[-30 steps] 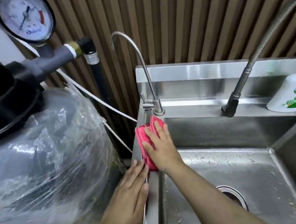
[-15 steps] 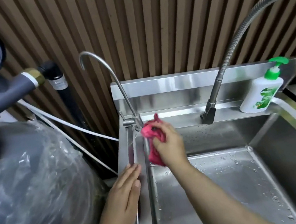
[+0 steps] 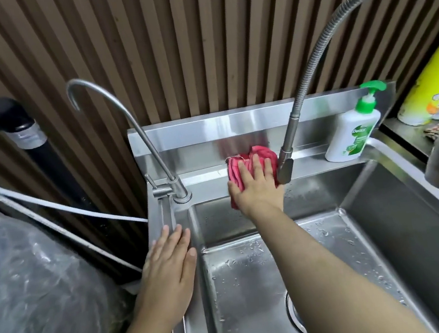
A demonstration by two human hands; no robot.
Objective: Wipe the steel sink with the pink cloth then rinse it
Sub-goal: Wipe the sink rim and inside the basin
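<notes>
The steel sink (image 3: 255, 279) fills the lower middle, its basin wet with droplets and a drain at the bottom. My right hand (image 3: 257, 189) presses the pink cloth (image 3: 236, 168) flat against the back ledge, just left of the base of the flexible hose faucet (image 3: 287, 167). The cloth bunches out above and left of my fingers. My left hand (image 3: 170, 270) lies flat, fingers spread, on the sink's left rim and holds nothing.
A thin gooseneck tap (image 3: 156, 158) stands at the back left corner. A white soap pump bottle (image 3: 353, 132) sits on the ledge at right. A plastic-wrapped tank (image 3: 35, 302) and pipes crowd the left. A yellow container (image 3: 434, 87) stands far right.
My right hand has slid the pink cloth rightward along the back ledge, from the gooseneck tap's base to beside the hose faucet. My left hand stays on the left rim.
</notes>
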